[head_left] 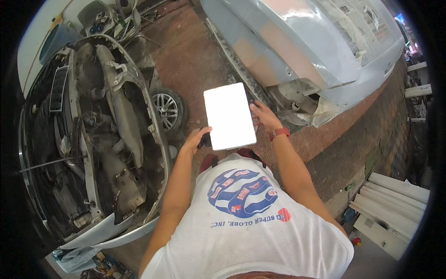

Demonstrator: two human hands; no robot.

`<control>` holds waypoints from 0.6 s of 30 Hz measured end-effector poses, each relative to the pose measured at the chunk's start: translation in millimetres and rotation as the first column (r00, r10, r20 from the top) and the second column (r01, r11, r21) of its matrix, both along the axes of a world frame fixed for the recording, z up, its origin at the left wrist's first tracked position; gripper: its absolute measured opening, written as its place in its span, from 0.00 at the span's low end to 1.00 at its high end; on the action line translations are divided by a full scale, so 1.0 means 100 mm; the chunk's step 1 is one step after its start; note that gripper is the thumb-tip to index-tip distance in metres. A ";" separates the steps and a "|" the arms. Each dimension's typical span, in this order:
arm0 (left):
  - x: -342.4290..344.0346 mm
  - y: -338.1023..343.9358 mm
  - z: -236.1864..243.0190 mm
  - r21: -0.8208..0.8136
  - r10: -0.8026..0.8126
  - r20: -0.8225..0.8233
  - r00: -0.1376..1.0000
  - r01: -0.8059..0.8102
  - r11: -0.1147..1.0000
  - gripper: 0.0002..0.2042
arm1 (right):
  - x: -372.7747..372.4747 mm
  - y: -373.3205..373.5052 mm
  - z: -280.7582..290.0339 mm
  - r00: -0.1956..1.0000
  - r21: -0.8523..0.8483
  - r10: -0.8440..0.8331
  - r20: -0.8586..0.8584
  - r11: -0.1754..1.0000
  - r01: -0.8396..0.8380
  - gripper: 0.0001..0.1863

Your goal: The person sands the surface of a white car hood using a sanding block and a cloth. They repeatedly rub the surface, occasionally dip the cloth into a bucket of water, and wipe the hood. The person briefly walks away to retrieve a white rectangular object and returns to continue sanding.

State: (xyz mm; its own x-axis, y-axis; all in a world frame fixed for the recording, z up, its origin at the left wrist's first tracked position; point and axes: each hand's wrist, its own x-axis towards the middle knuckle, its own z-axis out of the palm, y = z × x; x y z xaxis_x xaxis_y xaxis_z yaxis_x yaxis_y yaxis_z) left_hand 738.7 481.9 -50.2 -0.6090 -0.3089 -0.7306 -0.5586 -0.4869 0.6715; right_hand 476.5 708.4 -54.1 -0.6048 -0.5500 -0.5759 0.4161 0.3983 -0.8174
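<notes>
A flat white rectangular panel with rounded corners is in front of my waist; its face is overexposed, so I cannot tell its exact kind. My left hand grips its lower left edge, the thumb on top and the other fingers partly hidden. Something dark shows beside those fingers. At the right edge is my right hand, with a red watch on the wrist. Its fingers are spread and bent close to the panel. Whether they touch it is unclear.
To the left stands a stripped car front with an exposed bay. A wheel lies beside it. A grey car body with filler patches and masked glass occupies the far right. White slatted panels lie at lower right.
</notes>
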 end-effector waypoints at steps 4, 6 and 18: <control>-0.31 -0.09 -0.44 0.000 0.172 0.108 0.979 -0.173 0.985 0.34 | -0.45 0.17 -0.10 0.936 -0.044 -0.346 -0.057 0.938 0.344 0.49; -0.43 -0.22 -0.87 0.019 0.272 0.089 0.958 -0.274 0.961 0.32 | -0.68 0.13 -0.11 0.910 -0.091 -0.405 -0.084 0.913 0.398 0.46; -1.83 -1.26 -1.64 -0.102 0.283 0.282 0.917 -0.264 0.959 0.34 | -0.99 -0.19 -0.54 0.749 -0.099 -0.583 -0.314 0.805 0.585 0.33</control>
State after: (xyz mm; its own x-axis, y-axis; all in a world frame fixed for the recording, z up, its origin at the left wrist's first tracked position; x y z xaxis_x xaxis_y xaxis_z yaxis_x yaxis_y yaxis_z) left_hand 556.0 355.7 -214.6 -0.2579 -0.4821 -0.8373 -0.5845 -0.6122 0.5325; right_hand 377.7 689.0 -108.0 -0.9538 -0.0263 -0.2993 0.2910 0.1677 -0.9419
